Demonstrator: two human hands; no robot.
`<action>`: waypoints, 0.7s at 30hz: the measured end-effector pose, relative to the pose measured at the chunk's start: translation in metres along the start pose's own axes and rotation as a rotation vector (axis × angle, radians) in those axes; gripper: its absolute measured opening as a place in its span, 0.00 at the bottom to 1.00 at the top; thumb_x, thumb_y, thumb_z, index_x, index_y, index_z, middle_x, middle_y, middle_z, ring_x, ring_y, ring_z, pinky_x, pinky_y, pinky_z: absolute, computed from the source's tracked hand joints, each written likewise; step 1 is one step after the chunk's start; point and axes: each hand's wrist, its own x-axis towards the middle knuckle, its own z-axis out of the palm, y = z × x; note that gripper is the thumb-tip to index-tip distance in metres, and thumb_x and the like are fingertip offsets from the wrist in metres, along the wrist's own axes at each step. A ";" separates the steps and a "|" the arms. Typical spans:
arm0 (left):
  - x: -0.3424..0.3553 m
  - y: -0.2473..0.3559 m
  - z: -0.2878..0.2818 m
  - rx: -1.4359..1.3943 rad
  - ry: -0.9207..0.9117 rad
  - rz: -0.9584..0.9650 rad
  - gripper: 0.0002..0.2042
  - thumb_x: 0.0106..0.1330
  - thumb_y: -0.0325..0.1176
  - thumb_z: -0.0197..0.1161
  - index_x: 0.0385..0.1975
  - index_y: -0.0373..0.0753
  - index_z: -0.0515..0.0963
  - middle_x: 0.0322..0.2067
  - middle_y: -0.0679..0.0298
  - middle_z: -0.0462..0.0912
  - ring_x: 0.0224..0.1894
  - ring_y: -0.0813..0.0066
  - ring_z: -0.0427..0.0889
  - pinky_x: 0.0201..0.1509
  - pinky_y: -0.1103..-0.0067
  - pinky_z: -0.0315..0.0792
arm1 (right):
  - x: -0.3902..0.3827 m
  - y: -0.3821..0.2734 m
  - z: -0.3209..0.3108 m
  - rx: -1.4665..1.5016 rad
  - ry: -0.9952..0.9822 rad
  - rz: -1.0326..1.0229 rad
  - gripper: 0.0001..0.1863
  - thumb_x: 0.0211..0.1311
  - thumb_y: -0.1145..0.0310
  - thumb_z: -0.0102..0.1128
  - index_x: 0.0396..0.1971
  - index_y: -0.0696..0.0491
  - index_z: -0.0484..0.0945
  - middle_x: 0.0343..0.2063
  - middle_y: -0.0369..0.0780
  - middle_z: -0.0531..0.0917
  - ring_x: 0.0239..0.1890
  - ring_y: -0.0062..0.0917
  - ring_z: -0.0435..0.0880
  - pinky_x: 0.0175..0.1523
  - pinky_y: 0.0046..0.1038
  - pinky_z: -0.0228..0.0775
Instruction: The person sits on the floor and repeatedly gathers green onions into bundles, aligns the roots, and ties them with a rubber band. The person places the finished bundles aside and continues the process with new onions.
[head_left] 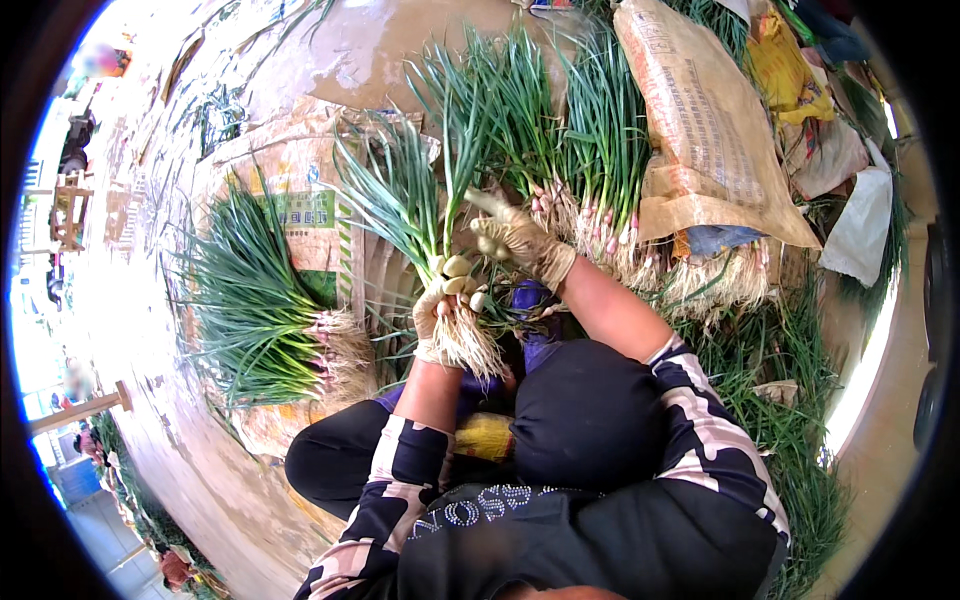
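Observation:
My left hand (432, 312), in a pale glove, is wrapped round a small bunch of spring onions (402, 215) just above the bulbs. The white roots hang toward me and the green leaves point away. To its right is my right hand (522, 240), in a soiled glove, with its fingers stretched toward the leaves. Nothing shows in those fingers, and I cannot tell whether they touch the leaves. Just beyond the right hand lie several bundled spring onions (607, 130), their bulbs and roots facing me.
A pile of spring onions (250, 300) lies on flattened sacks (305, 165) at the left. At the right, a tan printed sack (705, 110) covers more onions, whose roots stick out. Loose green leaves (780, 450) heap beside my right arm. Wet concrete floor (370, 50) stretches beyond.

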 end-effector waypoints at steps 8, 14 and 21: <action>-0.012 -0.001 -0.009 0.264 0.195 0.004 0.13 0.58 0.31 0.53 0.42 0.36 0.69 0.24 0.61 0.74 0.30 0.71 0.75 0.38 0.58 0.77 | -0.011 -0.020 0.041 -0.008 -0.280 0.069 0.34 0.59 0.66 0.53 0.63 0.47 0.47 0.29 0.36 0.77 0.22 0.16 0.75 0.26 0.17 0.69; -0.008 0.009 -0.021 0.249 0.130 -0.047 0.15 0.57 0.25 0.51 0.46 0.36 0.65 0.34 0.62 0.73 0.32 0.71 0.74 0.35 0.71 0.72 | -0.013 -0.012 0.034 -1.467 -0.165 -0.337 0.10 0.51 0.66 0.55 0.35 0.50 0.74 0.32 0.41 0.77 0.34 0.39 0.75 0.39 0.33 0.69; -0.006 0.016 -0.007 0.355 0.008 0.020 0.12 0.53 0.23 0.57 0.37 0.41 0.67 0.30 0.64 0.68 0.29 0.75 0.69 0.43 0.64 0.73 | -0.009 0.009 -0.059 0.155 0.289 -0.241 0.12 0.63 0.59 0.46 0.34 0.53 0.69 0.24 0.35 0.76 0.23 0.16 0.74 0.29 0.18 0.67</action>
